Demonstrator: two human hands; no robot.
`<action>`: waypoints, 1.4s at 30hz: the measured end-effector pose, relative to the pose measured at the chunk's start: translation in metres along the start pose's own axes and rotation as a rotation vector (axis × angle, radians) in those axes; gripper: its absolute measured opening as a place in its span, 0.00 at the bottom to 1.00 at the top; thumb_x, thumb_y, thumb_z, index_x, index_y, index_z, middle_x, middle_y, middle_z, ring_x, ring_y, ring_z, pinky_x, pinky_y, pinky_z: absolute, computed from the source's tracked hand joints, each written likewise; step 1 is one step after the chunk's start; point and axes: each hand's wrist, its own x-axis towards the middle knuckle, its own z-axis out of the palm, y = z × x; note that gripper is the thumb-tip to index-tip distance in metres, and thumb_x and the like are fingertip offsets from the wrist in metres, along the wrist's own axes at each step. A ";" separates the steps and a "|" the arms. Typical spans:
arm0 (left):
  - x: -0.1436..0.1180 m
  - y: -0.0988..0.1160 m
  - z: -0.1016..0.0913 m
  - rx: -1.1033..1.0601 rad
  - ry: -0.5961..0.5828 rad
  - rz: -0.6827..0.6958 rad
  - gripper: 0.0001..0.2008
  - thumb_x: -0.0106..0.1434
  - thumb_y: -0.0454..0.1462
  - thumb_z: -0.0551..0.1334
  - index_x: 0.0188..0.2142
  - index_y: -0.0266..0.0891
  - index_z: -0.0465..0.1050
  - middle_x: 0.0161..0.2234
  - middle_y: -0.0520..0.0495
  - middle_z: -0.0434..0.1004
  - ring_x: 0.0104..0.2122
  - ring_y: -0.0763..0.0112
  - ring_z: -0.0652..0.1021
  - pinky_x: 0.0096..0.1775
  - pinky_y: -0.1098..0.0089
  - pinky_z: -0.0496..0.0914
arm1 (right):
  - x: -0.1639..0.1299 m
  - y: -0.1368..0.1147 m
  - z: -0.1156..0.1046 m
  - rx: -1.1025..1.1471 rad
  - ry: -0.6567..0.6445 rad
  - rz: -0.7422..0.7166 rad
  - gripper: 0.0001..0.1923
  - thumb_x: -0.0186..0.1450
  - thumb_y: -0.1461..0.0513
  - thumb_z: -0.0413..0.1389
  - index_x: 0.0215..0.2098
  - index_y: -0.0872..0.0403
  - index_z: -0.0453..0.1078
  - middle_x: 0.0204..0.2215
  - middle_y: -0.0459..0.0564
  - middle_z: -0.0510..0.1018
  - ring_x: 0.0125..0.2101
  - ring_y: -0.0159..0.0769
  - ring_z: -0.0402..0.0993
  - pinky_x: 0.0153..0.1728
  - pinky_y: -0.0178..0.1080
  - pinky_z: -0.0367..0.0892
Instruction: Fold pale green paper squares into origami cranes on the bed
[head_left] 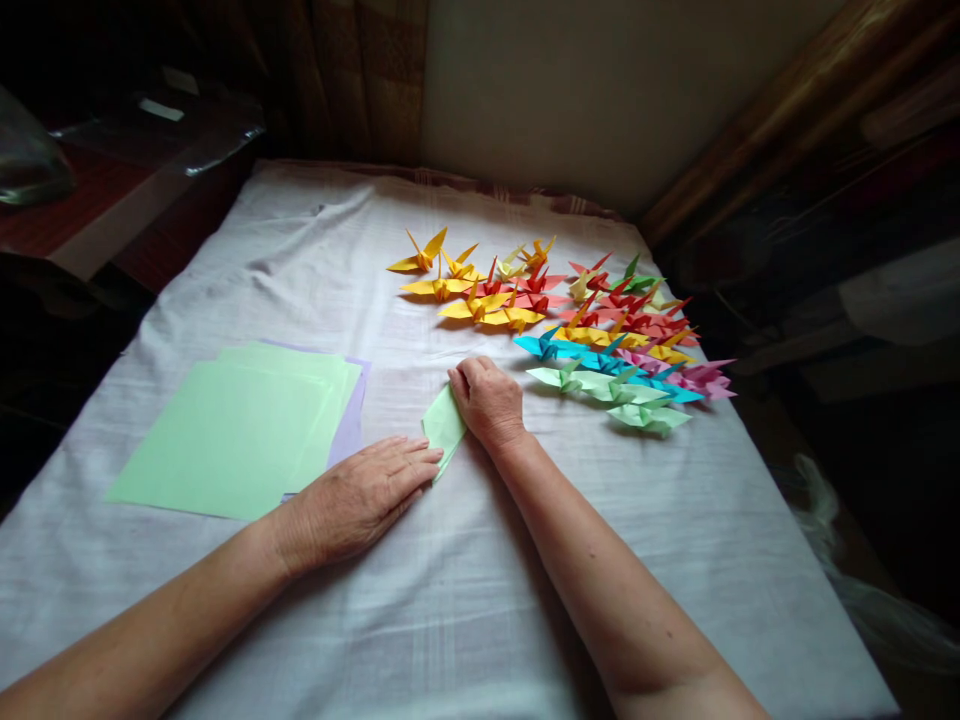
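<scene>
No legible text anywhere (papers plain).

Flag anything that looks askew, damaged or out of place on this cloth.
Nothing stands out. The left hand and right hand press a folded green paper flat; the paper stack is slightly fanned, and the paper cranes sit grouped on the wrinkled white cloth.

Two hands (360, 497), one folded paper (444, 424), many paper cranes (570, 320).
</scene>
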 end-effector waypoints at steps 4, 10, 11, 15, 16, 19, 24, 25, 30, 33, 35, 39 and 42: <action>0.001 -0.001 -0.002 -0.059 0.018 0.005 0.17 0.74 0.35 0.50 0.57 0.44 0.70 0.59 0.45 0.74 0.59 0.64 0.74 0.63 0.55 0.65 | 0.001 0.001 0.001 0.011 0.007 -0.001 0.17 0.76 0.54 0.44 0.41 0.52 0.72 0.41 0.50 0.78 0.35 0.35 0.72 0.28 0.36 0.50; 0.000 -0.005 -0.001 -0.060 0.065 0.048 0.17 0.74 0.33 0.50 0.57 0.42 0.70 0.58 0.43 0.75 0.58 0.66 0.75 0.62 0.56 0.66 | 0.001 0.000 0.000 0.029 0.012 0.009 0.17 0.75 0.54 0.45 0.40 0.52 0.73 0.41 0.50 0.78 0.35 0.36 0.72 0.28 0.37 0.49; 0.000 -0.005 -0.001 -0.056 0.063 0.055 0.17 0.74 0.33 0.50 0.57 0.42 0.70 0.58 0.43 0.75 0.58 0.66 0.74 0.62 0.56 0.66 | 0.000 0.000 0.000 0.032 0.012 0.012 0.16 0.75 0.54 0.45 0.40 0.52 0.73 0.41 0.50 0.78 0.35 0.36 0.72 0.28 0.37 0.49; -0.001 -0.008 0.000 -0.041 0.051 0.071 0.18 0.73 0.31 0.49 0.57 0.42 0.70 0.58 0.43 0.75 0.58 0.65 0.74 0.63 0.55 0.65 | 0.000 0.000 0.001 0.040 0.018 0.015 0.16 0.75 0.54 0.46 0.40 0.52 0.73 0.40 0.49 0.78 0.35 0.35 0.72 0.27 0.37 0.48; -0.001 -0.008 0.001 -0.033 0.052 0.078 0.18 0.73 0.31 0.49 0.57 0.42 0.70 0.58 0.43 0.75 0.58 0.65 0.74 0.63 0.55 0.65 | 0.000 0.001 0.001 0.041 0.022 0.014 0.16 0.75 0.54 0.46 0.40 0.52 0.73 0.40 0.49 0.78 0.35 0.35 0.72 0.27 0.37 0.48; -0.001 -0.009 0.002 -0.008 0.066 0.107 0.18 0.73 0.31 0.50 0.57 0.41 0.70 0.58 0.43 0.76 0.58 0.65 0.74 0.62 0.56 0.66 | 0.001 0.001 0.003 0.045 0.031 0.010 0.17 0.75 0.54 0.46 0.40 0.52 0.73 0.40 0.49 0.78 0.35 0.35 0.71 0.27 0.37 0.48; -0.002 -0.005 0.004 0.028 0.127 0.106 0.14 0.73 0.32 0.52 0.53 0.41 0.71 0.55 0.43 0.77 0.57 0.65 0.75 0.61 0.57 0.68 | 0.001 0.001 0.003 0.050 0.020 0.015 0.17 0.75 0.54 0.45 0.40 0.52 0.73 0.41 0.50 0.78 0.35 0.35 0.71 0.28 0.37 0.48; -0.002 -0.004 0.004 0.037 0.128 0.103 0.13 0.73 0.32 0.52 0.52 0.41 0.71 0.56 0.43 0.77 0.57 0.65 0.75 0.61 0.57 0.68 | 0.001 0.001 0.002 0.051 0.017 0.019 0.17 0.75 0.54 0.45 0.40 0.52 0.73 0.41 0.50 0.78 0.35 0.35 0.72 0.28 0.37 0.48; -0.005 -0.001 0.004 0.080 0.132 0.117 0.14 0.73 0.32 0.51 0.53 0.41 0.70 0.56 0.44 0.77 0.57 0.65 0.75 0.61 0.57 0.68 | 0.000 0.000 0.000 0.058 0.015 0.024 0.16 0.75 0.54 0.46 0.40 0.52 0.73 0.41 0.50 0.78 0.36 0.35 0.72 0.28 0.37 0.49; -0.003 0.005 0.008 0.092 0.178 0.069 0.12 0.73 0.34 0.53 0.51 0.40 0.71 0.53 0.43 0.78 0.54 0.64 0.76 0.59 0.58 0.69 | 0.000 0.000 0.001 0.062 0.022 0.026 0.16 0.75 0.54 0.46 0.39 0.52 0.73 0.41 0.50 0.78 0.35 0.35 0.72 0.28 0.37 0.50; 0.000 0.012 0.011 0.113 0.236 -0.016 0.10 0.72 0.37 0.54 0.47 0.39 0.72 0.49 0.43 0.79 0.51 0.62 0.77 0.56 0.58 0.70 | 0.001 0.000 0.001 0.066 0.028 0.026 0.16 0.75 0.54 0.46 0.39 0.52 0.73 0.40 0.51 0.78 0.35 0.35 0.72 0.28 0.36 0.50; 0.009 0.027 0.018 0.159 0.305 -0.221 0.08 0.70 0.40 0.57 0.37 0.40 0.72 0.43 0.43 0.78 0.44 0.60 0.77 0.49 0.57 0.71 | 0.000 0.000 0.001 0.074 0.038 0.019 0.16 0.75 0.55 0.46 0.39 0.52 0.73 0.40 0.51 0.79 0.35 0.35 0.72 0.29 0.36 0.51; 0.014 0.036 0.023 0.175 0.344 -0.291 0.08 0.68 0.40 0.58 0.33 0.40 0.70 0.41 0.44 0.77 0.42 0.60 0.76 0.46 0.58 0.71 | 0.000 -0.001 -0.001 0.077 0.040 0.022 0.16 0.75 0.55 0.46 0.39 0.52 0.73 0.40 0.51 0.79 0.36 0.35 0.73 0.29 0.36 0.51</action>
